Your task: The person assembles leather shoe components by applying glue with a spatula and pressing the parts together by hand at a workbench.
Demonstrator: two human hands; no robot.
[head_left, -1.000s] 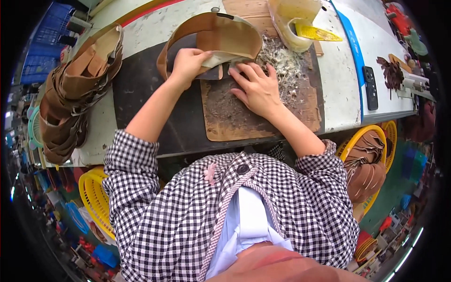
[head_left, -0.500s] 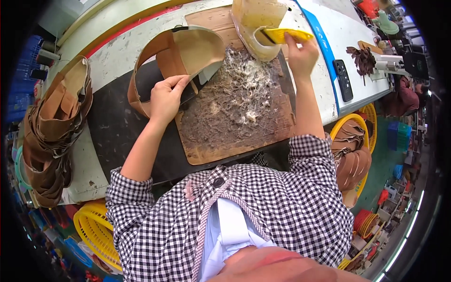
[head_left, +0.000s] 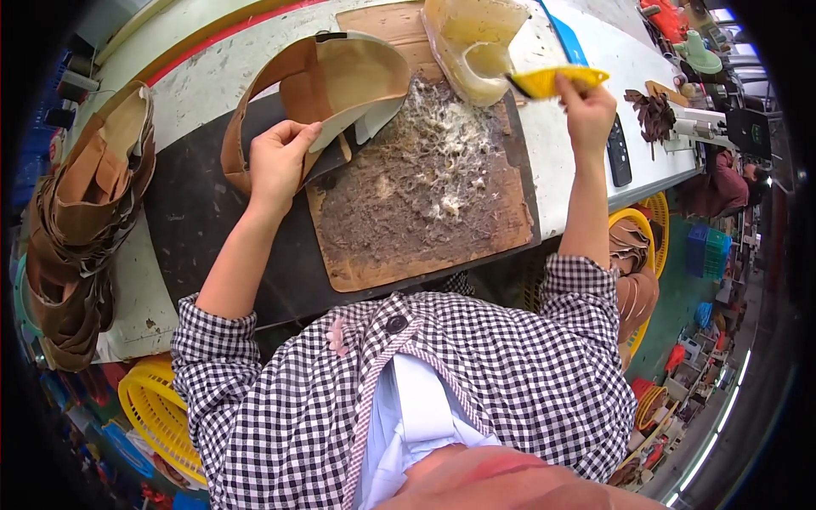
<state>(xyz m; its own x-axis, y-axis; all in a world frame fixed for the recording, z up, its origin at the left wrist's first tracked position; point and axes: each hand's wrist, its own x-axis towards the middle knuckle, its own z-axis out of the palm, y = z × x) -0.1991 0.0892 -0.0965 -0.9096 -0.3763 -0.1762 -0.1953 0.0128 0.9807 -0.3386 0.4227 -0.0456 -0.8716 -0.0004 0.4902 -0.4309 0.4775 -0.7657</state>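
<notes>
My left hand [head_left: 276, 167] pinches the near edge of a curved brown leather piece [head_left: 297, 93] with a beige lining. The piece stands in a loop over a black mat [head_left: 191, 225] and the left edge of a worn brown board [head_left: 382, 242], which is crusted with whitish, stringy residue. In my right hand [head_left: 591, 119] is a yellow-handled brush [head_left: 540, 83], its dark tip pointing left. That tip is just right of the mouth of a cloudy, yellowish plastic container [head_left: 463, 38] at the board's far end.
A pile of brown leather pieces [head_left: 81, 229] lies on the table's left. A black remote-like device [head_left: 619, 157] and a bunch of brown strips [head_left: 653, 119] are at the right. Yellow baskets [head_left: 157, 416] stand below the table on both sides. Another person [head_left: 722, 183] is at the far right.
My right hand has drawn the brush rightward, out of the container's mouth. My left hand has shifted slightly left, and the leather piece's near edge is turned more upright.
</notes>
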